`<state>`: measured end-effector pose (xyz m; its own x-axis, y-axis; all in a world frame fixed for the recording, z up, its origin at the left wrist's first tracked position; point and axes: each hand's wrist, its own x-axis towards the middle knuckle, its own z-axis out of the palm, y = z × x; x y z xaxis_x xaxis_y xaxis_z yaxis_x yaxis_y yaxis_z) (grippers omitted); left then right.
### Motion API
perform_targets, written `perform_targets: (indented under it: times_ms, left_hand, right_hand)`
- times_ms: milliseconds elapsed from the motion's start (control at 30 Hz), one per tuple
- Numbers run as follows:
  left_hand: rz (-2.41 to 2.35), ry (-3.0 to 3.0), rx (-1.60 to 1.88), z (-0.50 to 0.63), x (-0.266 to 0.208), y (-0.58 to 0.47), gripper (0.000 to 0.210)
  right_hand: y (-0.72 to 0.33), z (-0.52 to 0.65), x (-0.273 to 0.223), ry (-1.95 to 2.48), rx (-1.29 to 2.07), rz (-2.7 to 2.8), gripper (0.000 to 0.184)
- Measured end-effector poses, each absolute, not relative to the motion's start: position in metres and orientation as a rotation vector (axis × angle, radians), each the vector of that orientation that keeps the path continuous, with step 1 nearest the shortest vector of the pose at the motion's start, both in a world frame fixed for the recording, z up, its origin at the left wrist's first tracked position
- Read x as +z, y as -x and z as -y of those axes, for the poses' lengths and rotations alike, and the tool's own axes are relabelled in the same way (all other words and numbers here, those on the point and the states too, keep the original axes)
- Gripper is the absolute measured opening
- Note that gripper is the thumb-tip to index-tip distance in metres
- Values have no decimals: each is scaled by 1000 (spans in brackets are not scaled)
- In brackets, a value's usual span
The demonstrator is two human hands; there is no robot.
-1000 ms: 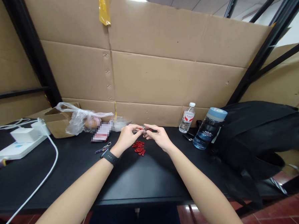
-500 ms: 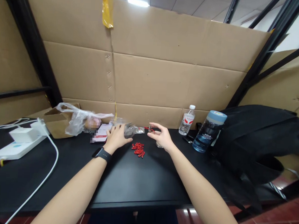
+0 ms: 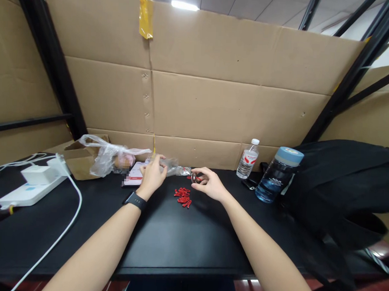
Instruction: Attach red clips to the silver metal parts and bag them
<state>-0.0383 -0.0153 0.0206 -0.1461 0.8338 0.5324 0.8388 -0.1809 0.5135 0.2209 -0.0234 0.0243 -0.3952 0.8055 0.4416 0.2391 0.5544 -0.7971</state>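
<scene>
My right hand (image 3: 210, 183) has its fingers closed around a small round shiny thing (image 3: 194, 177), with a bit of red cord showing at it. Its exact kind is too small to make out. My left hand (image 3: 153, 176), with a dark watch on the wrist, is raised beside a crumpled clear plastic bag (image 3: 172, 166). Its fingers are loosely bent and apart, and nothing shows between them. Between the hands and nearer to me, a small pile of red cord loops (image 3: 183, 197) lies on the black table (image 3: 186, 240).
To the left are a phone-like screen (image 3: 134, 173), a knotted plastic bag (image 3: 105, 158), a cardboard box (image 3: 83, 161) and a white power strip (image 3: 32, 193) with cables. On the right stand a water bottle (image 3: 247, 160), a blue-lidded bottle (image 3: 277, 176) and a black backpack (image 3: 348, 188).
My left hand has gone from spread over the clear bag to upright with bent fingers beside it. My right hand has lowered slightly, still holding the round thing. The view has shifted a little.
</scene>
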Motion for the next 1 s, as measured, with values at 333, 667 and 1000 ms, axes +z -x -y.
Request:
perform_targets:
  times_ms: [333, 667, 1000]
  left_hand:
    - [1715, 2105, -1338, 38, 31, 7, 16]
    - [1574, 2304, -1258, 37, 32, 12, 26]
    - [1571, 2702, -1820, 27, 23, 7, 43]
  right_hand:
    - [-208, 38, 32, 685, 961, 1866, 50]
    - [-206, 37, 34, 682, 1045, 1705, 52]
    - [-211, 35, 36, 689, 1092, 1685, 51]
